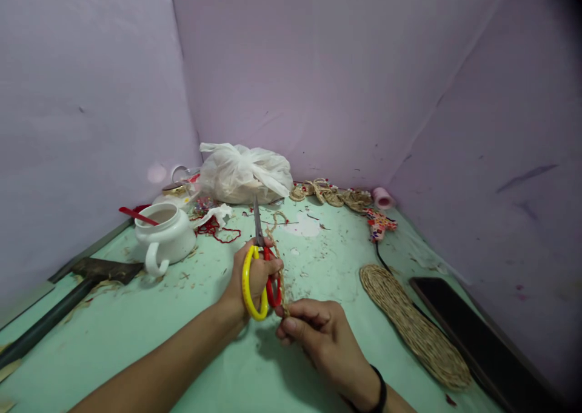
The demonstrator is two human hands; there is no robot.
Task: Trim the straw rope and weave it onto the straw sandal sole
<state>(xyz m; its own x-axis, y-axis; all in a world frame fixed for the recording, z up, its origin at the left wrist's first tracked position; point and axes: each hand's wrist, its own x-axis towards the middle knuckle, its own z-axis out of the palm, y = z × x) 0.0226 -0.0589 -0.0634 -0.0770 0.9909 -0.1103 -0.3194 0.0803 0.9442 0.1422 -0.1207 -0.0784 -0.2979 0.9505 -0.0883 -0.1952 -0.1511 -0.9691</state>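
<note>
Braided cord (275,246): pinched at its near end between the thumb and fingers of the right grip (325,337), runs up past the left grip (254,276) and curls at the far end just beyond it. Clenched around scissors (248,279) in the left grip, blades together and pointing away. To the right of the right grip, on the surface (209,370): see a coiled fibre sole (413,325), then a dark flat device (482,343). Left of the left grip, find a white pot (170,237); beyond both grips, a knotted plastic bag (245,173).
</note>
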